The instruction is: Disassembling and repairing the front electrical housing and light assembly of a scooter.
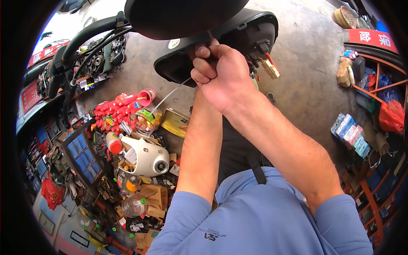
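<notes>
In the head view my right hand (225, 72) is closed, its fingers curled under the edge of a black plastic shell (176, 55). A thin white cable tie (170, 93) runs out from beneath these fingers, slanting down to the left. My left hand is mostly hidden behind the right one; only its forearm (199, 144) shows plainly, so its grip is unclear. A thin reddish wire (210, 34) rises above the fingertips. Right of my hands, a pale connector (269, 68) with an orange-red wire hangs from the shell's open underside. A large dark rounded part (182, 15) overhangs the shell.
A black handlebar (87, 38) with cables is at upper left. Below it lie red-packaged items (117, 112), a clear plastic jar (145, 121), a yellow box (175, 123) and a white plastic housing (148, 157). Small boxes (352, 134) and an orange-framed rack (376, 80) stand right.
</notes>
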A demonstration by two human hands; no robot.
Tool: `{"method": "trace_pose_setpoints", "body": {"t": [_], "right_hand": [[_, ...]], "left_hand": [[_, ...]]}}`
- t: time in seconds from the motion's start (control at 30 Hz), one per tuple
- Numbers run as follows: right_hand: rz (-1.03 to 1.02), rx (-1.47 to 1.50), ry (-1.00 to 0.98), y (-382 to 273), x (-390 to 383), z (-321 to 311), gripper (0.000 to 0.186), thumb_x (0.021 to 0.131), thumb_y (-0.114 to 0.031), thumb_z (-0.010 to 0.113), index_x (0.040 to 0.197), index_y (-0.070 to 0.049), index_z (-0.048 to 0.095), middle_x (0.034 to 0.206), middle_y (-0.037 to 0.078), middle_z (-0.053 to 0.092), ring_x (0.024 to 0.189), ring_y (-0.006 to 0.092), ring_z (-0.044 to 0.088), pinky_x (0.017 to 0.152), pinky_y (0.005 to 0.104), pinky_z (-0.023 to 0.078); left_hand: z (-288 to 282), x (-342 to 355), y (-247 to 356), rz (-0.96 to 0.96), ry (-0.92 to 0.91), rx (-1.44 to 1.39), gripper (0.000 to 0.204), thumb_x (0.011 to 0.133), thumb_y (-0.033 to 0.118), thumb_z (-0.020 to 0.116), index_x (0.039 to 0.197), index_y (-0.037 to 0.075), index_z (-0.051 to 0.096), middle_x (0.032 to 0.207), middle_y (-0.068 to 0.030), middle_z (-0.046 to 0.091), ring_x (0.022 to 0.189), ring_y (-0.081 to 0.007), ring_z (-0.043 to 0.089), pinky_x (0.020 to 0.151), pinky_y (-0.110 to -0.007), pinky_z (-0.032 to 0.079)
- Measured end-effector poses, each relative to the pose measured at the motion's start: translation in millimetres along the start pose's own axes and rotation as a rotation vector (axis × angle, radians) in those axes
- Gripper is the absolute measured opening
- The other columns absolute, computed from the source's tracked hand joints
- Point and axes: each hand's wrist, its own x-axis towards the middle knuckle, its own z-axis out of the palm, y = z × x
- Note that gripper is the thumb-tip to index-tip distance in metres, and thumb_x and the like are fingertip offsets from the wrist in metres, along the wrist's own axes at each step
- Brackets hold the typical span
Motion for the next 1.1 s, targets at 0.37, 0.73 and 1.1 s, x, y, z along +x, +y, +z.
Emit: {"method": "trace_pose_setpoints", "body": {"t": [0.37,0.73,1.1], "right_hand": [[-0.004,0.032,0.000,-1.2,-2.9,0.8,0.013,0.086,-0.003,0.031,0.080,-0.009,0.041,0.070,0.002,0.044,0.048,0.0101,0.025,0.047,0.0255,0.023],[0.018,0.027,-0.020,1.6,-3.6,-3.2,0.013,0.089,-0.006,0.032,0.081,-0.008,0.041,0.070,0.001,0.044,0.048,0.0096,0.026,0.047,0.0252,0.023],[-0.080,-0.130,0.079,20.0,10.1,9.0,0.012,0.083,0.000,0.033,0.080,-0.009,0.042,0.070,0.004,0.046,0.046,0.0108,0.027,0.043,0.0262,0.023]], "left_hand": [[2.7,-2.4,-1.5,-0.021,0.003,-0.003,0.026,0.095,0.021,0.031,0.103,0.001,0.046,0.087,-0.0113,0.048,0.059,-0.0218,0.048,0.034,-0.035,0.036],[6.4,-4.5,-5.3,-0.042,0.003,-0.004,0.025,0.095,0.020,0.032,0.104,0.002,0.046,0.087,-0.0112,0.048,0.060,-0.0224,0.048,0.036,-0.037,0.036],[4.8,0.6,-10.6,-0.063,-0.028,-0.062,0.024,0.094,0.020,0.032,0.106,0.004,0.046,0.088,-0.0112,0.048,0.062,-0.0230,0.049,0.038,-0.038,0.037]]}}
